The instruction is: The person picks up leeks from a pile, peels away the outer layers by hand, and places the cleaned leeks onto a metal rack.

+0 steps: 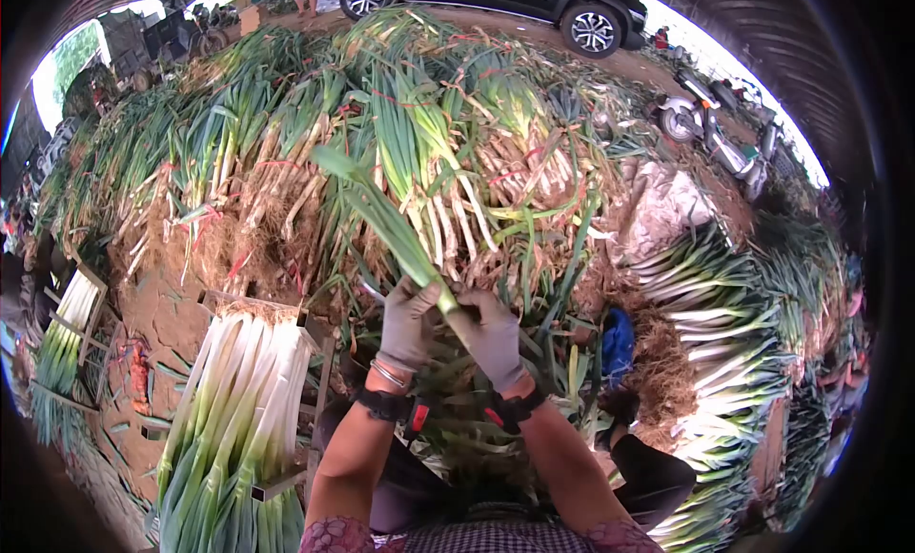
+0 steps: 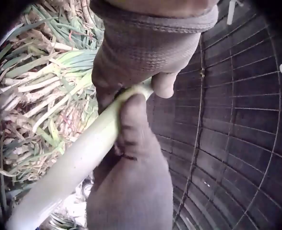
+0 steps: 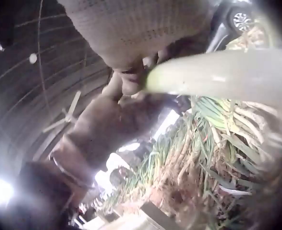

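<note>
A long leek (image 1: 396, 234) slants across the middle of the head view, its green leaves pointing up and left, away from the body. My gloved left hand (image 1: 408, 320) grips it around the lower green part. Just to the right, my gloved right hand (image 1: 491, 334) holds the same leek by its pale shaft, close to the left hand. From the left wrist, the white shaft (image 2: 69, 165) runs down and left, and the right thumb (image 2: 133, 117) lies along it. The right wrist view shows the pale shaft (image 3: 217, 76) jutting rightward from the gloved fingers.
Cleaned leeks (image 1: 243, 391) lie in a wooden frame at lower left. More whitened leeks (image 1: 710, 334) are stacked along the right, beside a blue bag (image 1: 618, 346). Ahead rises a large heap of untrimmed leeks (image 1: 286, 162). A dark car (image 1: 505, 0) and a scooter (image 1: 710, 129) stand beyond.
</note>
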### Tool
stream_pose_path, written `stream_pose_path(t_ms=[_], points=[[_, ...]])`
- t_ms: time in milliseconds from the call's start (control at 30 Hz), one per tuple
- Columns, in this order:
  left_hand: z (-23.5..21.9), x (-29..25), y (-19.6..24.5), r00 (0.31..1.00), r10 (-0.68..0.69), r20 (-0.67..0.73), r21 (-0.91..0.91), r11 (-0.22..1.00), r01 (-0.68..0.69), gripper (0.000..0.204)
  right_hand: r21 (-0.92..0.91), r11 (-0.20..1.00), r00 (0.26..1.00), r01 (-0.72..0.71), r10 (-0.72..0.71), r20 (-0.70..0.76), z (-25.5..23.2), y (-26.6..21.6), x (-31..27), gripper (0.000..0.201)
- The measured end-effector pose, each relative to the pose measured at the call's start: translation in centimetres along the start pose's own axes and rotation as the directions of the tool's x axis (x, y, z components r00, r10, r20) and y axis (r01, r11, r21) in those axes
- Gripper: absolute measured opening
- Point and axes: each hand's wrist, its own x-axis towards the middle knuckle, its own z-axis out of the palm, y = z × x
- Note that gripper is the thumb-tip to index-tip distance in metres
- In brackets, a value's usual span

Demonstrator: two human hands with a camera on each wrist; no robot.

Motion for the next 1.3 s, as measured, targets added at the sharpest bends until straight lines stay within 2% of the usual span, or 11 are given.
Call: stream_pose_path(t_ms=[100, 133, 167, 233, 300, 433, 633, 733, 867, 1067, 1300], points=[[-1.2, 0.3, 2.6, 0.992, 0.122, 0.017, -0.012, 0.993, -0.121, 0.029, 0.218, 0.849, 0.876, -0.482, 0.462, 0.139, -2.2, 4.4, -2.8, 0.019], [-1.7, 0.2, 3.8, 0.994, 0.104, 0.040, -0.040, 0.994, -0.103, 0.037, -0.156, 0.888, 0.881, -0.432, 0.453, 0.138, -2.9, 8.3, -5.2, 0.018], [-1.7, 0.1, 4.8, 0.994, 0.092, 0.060, -0.072, 0.994, -0.088, 0.045, -0.101, 0.854, 0.848, -0.510, 0.519, 0.110, -3.5, 11.1, -7.5, 0.017], [-1.9, 0.0, 5.1, 0.991, 0.115, 0.065, -0.066, 0.992, -0.111, 0.050, 0.057, 0.831, 0.828, -0.554, 0.542, 0.141, -5.5, 8.4, -7.5, 0.025], [-1.8, 0.2, 4.8, 0.984, 0.103, 0.148, -0.073, 0.993, -0.094, 0.052, 0.172, 0.932, 0.947, -0.318, 0.305, 0.100, -4.9, 2.6, -4.5, 0.038], [-1.4, 0.0, 3.5, 0.976, 0.148, 0.161, -0.050, 0.989, -0.141, 0.055, 0.075, 0.997, 0.993, 0.024, -0.033, 0.117, -1.0, -5.1, 0.2, 0.050], [-0.7, -0.5, 3.6, 0.965, 0.092, 0.245, -0.106, 0.992, -0.068, 0.058, 0.217, 0.975, 0.998, -0.041, 0.028, 0.060, 1.6, -5.8, 1.7, 0.042], [-0.1, -0.5, 3.4, 0.966, 0.155, 0.208, -0.073, 0.987, -0.143, 0.059, 0.252, 0.968, 1.000, -0.025, 0.027, -0.005, 1.5, -6.1, 1.9, 0.039], [0.0, -0.6, 2.8, 0.966, 0.099, 0.238, -0.022, 0.995, -0.097, 0.053, 0.342, 0.931, 0.991, -0.130, 0.117, 0.060, 0.6, -6.7, 2.4, 0.041], [0.4, -1.1, 2.0, 0.990, 0.106, 0.095, 0.139, 0.983, -0.119, 0.050, 0.363, 0.926, 0.992, -0.101, 0.069, 0.102, 0.0, -6.3, 2.2, 0.037], [0.6, -1.4, 1.4, 0.984, 0.137, 0.112, 0.207, 0.966, -0.158, 0.047, 0.269, 0.963, 0.997, 0.021, -0.041, 0.070, -0.6, -6.0, 2.3, 0.028]])
